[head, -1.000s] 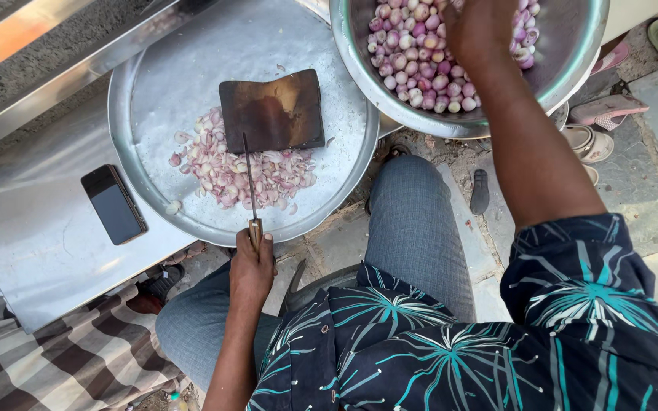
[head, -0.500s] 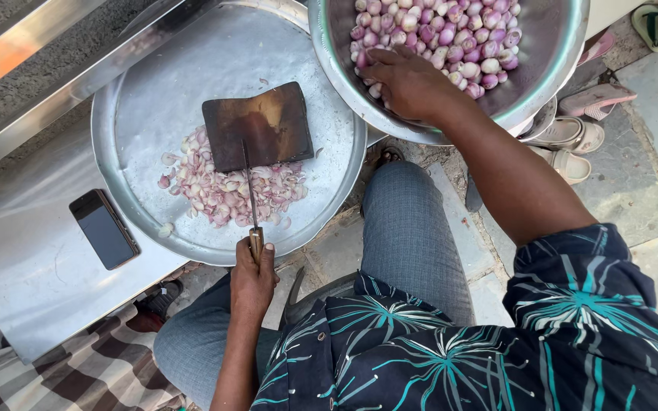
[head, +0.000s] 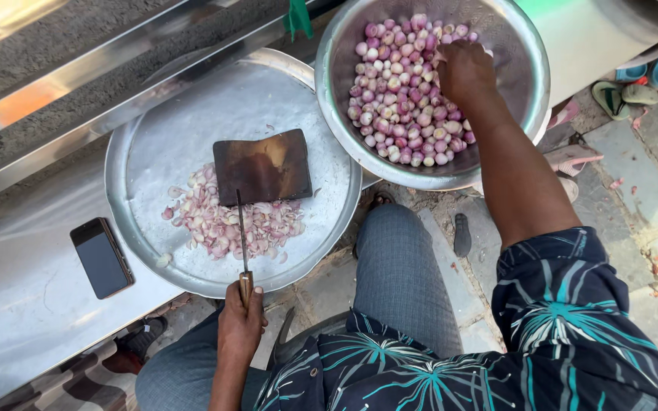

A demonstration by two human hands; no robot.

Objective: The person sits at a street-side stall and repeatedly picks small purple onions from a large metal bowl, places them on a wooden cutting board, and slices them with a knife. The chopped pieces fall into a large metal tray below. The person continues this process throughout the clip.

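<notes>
Outdoor paving, steel desk (head: 17, 335) | left hand (head: 241, 327) fingers closed on knife (head: 243, 243), blade over sliced shallots (head: 230, 221) by wooden board (head: 262, 166) on tray (head: 154, 152) | right hand (head: 462, 72) curled, palm hidden, in bowl (head: 527, 114) of peeled shallots (head: 401, 99) | step: likely fetching more; next calls for firm pickup.

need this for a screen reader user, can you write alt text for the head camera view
Seen from above, a seated person's right hand reaches into a metal bowl of peeled shallots, while the left hand holds a knife over a round metal tray. The tray holds a dark cutting board and chopped shallot pieces; a phone lies beside it.
</notes>
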